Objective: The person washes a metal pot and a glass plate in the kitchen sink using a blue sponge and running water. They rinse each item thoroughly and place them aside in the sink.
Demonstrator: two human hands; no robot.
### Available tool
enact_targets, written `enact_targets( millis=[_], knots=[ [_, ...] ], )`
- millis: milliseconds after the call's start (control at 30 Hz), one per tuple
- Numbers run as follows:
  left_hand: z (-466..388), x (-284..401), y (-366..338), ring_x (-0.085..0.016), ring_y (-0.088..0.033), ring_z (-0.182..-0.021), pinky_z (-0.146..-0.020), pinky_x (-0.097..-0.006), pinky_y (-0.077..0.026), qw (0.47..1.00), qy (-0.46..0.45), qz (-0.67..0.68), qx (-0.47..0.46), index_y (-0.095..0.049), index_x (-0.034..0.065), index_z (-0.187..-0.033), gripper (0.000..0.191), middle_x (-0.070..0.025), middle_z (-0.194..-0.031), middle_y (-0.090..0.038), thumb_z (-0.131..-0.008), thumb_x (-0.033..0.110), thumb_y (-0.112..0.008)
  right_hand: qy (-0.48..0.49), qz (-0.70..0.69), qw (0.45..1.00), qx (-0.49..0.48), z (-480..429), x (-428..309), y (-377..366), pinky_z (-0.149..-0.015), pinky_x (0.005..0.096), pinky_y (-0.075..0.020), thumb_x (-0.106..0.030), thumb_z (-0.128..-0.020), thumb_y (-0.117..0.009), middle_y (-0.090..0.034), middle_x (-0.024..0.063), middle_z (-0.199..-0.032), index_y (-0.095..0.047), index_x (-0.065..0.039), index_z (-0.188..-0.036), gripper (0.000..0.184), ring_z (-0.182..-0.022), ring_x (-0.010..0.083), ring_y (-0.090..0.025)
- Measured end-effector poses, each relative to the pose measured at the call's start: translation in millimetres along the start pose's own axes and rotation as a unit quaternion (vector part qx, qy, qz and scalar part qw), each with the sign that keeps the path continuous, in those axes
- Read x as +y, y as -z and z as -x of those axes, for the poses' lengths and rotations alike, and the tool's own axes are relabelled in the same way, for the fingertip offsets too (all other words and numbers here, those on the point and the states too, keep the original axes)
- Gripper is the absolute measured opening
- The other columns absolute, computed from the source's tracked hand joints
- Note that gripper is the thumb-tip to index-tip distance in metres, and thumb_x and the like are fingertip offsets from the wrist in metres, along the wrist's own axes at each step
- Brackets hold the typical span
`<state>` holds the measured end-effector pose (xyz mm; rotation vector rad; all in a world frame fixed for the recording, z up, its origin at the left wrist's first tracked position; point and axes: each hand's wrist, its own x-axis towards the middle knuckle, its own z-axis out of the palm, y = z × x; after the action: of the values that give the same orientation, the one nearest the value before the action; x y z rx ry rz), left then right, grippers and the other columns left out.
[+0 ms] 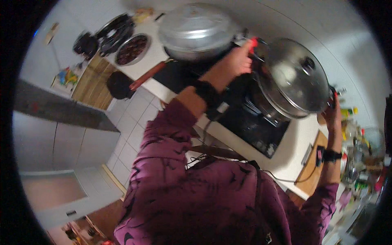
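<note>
A metal pot with a glass lid [295, 78] is between my two hands, above the black cooktop [254, 131]. My left hand [240, 61] grips the handle on its left side, where bright red shows at the fingertips. On the far right my right hand [332, 111] is closed around the opposite handle, partly hidden by the pot's rim. The lid has a dark knob [307, 65]. Whether the pot's base touches the cooktop cannot be told. Left of it stands a large lidded aluminium pot [197, 30].
A pan's wooden handle [148, 75] juts over the counter's front edge. A bowl of dark red pieces [133, 49] sits at the upper left. On the right lie a wooden cutting board [309, 167] and several bottles [349, 111]. A cable crosses the counter near my body.
</note>
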<state>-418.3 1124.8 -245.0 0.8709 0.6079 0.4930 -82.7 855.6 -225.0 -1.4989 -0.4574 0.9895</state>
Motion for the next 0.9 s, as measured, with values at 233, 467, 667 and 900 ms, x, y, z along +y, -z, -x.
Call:
enact_targets(
  millis=[233, 467, 667, 900],
  knots=[
    [58.9, -1.8, 38.8, -0.035, -0.040, -0.124, -0.099, -0.0483, -0.035, 1.000, 0.018, -0.009, -0.009, -0.026, -0.0027, -0.138, 0.082, -0.0234, -0.135, -0.039, -0.087, 0.061, -0.040, 0.040, 0.031, 0.998, 0.036, 50.5, 22.1, 25.8, -0.097, 0.0408, -0.0336, -0.063, -0.084, -0.044, -0.045, 0.0071, -0.132, -0.038, -0.012, -0.134, 0.072, -0.122, 0.0225, -0.042],
    [176.3, -50.2, 181.8, -0.020, -0.056, -0.102, -0.089, -0.0341, -0.044, 0.985, 0.078, -0.095, -0.121, -0.054, 0.0090, -0.115, 0.038, -0.0073, -0.117, -0.056, -0.097, 0.037, -0.034, -0.051, 0.043, 0.997, -0.023, 171.4, 110.6, 31.6, -0.082, 0.0349, -0.0464, -0.048, -0.089, -0.049, -0.054, 0.0050, -0.122, -0.047, -0.014, -0.128, 0.052, -0.106, 0.0184, -0.054],
    [299.4, -108.3, 301.9, -0.019, -0.059, -0.093, -0.077, -0.0349, -0.048, 0.961, 0.179, -0.074, 0.198, -0.054, 0.0125, -0.113, 0.041, -0.0045, -0.105, -0.061, -0.086, 0.043, -0.055, -0.103, 0.046, 0.982, 0.151, 252.4, 274.6, 97.4, -0.065, 0.0343, -0.0521, -0.034, -0.087, -0.055, -0.062, 0.0095, -0.103, -0.061, -0.007, -0.109, 0.035, -0.087, 0.0188, -0.061],
    [366.0, -177.7, 400.8, -0.028, -0.056, -0.098, -0.080, -0.0424, -0.046, 0.943, 0.011, 0.171, 0.286, -0.057, 0.0134, -0.107, 0.031, -0.0082, -0.106, -0.061, -0.086, 0.036, -0.057, 0.036, 0.446, 0.892, 0.064, 273.5, 285.3, 81.9, -0.084, 0.0385, -0.0435, -0.029, -0.088, -0.051, -0.061, 0.0168, -0.108, -0.058, -0.002, -0.112, 0.037, -0.100, 0.0316, -0.056]
  ],
)
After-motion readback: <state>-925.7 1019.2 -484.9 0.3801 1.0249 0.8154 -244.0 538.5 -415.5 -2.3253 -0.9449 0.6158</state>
